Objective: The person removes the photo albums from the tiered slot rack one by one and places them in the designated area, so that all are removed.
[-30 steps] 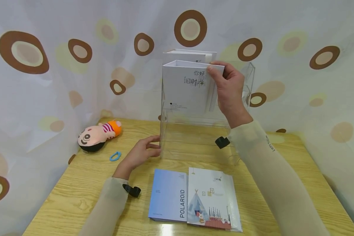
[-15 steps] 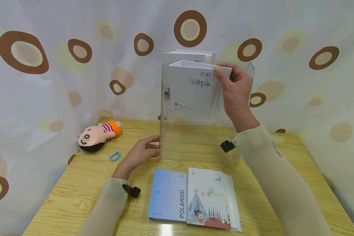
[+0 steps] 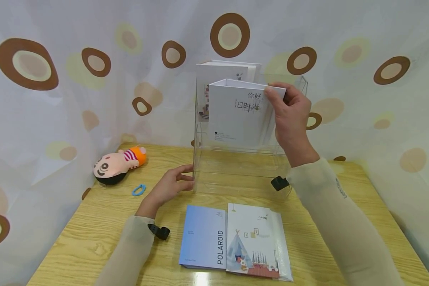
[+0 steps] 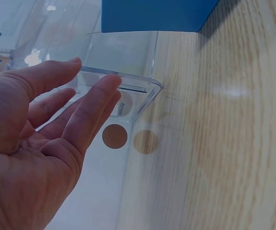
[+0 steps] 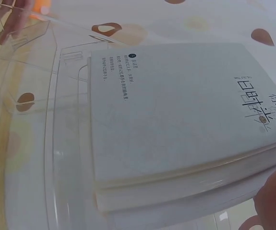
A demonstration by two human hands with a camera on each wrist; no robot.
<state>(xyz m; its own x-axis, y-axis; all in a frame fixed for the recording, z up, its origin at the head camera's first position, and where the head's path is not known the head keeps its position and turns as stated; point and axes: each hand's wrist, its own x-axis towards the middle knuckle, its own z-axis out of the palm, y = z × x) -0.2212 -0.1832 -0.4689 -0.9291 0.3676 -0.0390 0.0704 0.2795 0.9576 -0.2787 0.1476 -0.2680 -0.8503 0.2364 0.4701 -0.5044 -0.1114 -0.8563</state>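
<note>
A white photo album (image 3: 243,115) with black Chinese characters on its cover hangs upright in front of the upper part of a clear acrylic rack (image 3: 232,180). My right hand (image 3: 293,113) pinches it near the top right corner, thumb on the front cover. In the right wrist view the album's lower end overlaps a clear ledge of the rack. Behind it, a second white album (image 3: 221,70) stands in the rack's top tier, mostly covered. My left hand (image 3: 171,184) is at the rack's lower left side, fingers extended and fingertips right at its edge (image 4: 142,81).
A blue POLAROID album (image 3: 203,236) and a white album with a tent picture (image 3: 253,242) lie side by side in front of the rack. To the left are a plush doll (image 3: 119,165) and a small blue ring (image 3: 139,190). Patterned cloth (image 3: 93,87) hangs behind the table.
My right hand has carried the white album to the right and then slightly down, uncovering more of the album behind. My left hand stays at the rack's side.
</note>
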